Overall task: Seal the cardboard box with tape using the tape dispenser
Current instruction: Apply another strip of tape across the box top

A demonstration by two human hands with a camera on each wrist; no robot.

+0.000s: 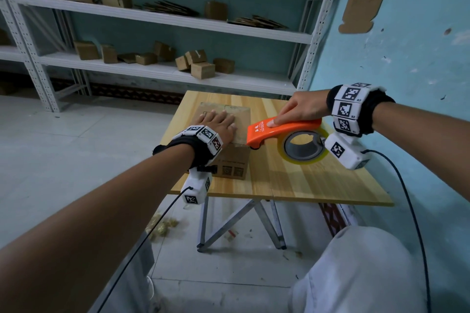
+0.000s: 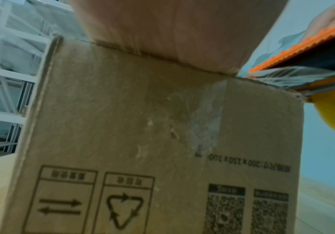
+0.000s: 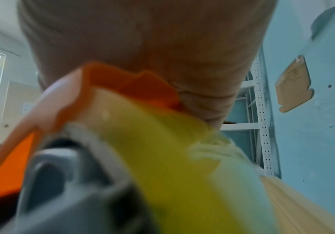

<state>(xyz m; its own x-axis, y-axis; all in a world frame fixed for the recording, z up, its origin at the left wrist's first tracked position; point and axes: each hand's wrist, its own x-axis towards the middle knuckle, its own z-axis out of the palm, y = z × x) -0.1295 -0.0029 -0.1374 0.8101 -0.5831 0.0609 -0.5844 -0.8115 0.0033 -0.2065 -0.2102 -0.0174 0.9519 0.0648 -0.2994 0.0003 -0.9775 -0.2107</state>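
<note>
Head view: a white metal rack (image 1: 162, 20) against a blue wall holds small cartons and flattened cardboard. In front of it stands a wooden folding table (image 1: 305, 180). On the table's left part sits a closed cardboard box (image 1: 231, 160) with printed symbols on its near side.

The left hand (image 1: 218, 126) lies flat on the box top, fingers straight and together, pressing down. The left wrist view shows the palm on the box's upper edge and a scuffed, pale patch on the box side.

The right hand (image 1: 302, 109) grips an orange dispenser (image 1: 279, 131) from above — the thumb lies along its side, the other fingers are curled over the handle. The dispenser's front end touches the near right edge of the box top. Its yellowish tape roll (image 1: 302, 146) hangs beside the box, above the table. In the left wrist view, clear tape (image 2: 295, 76) stretches from the dispenser's mouth to the box edge.
</note>
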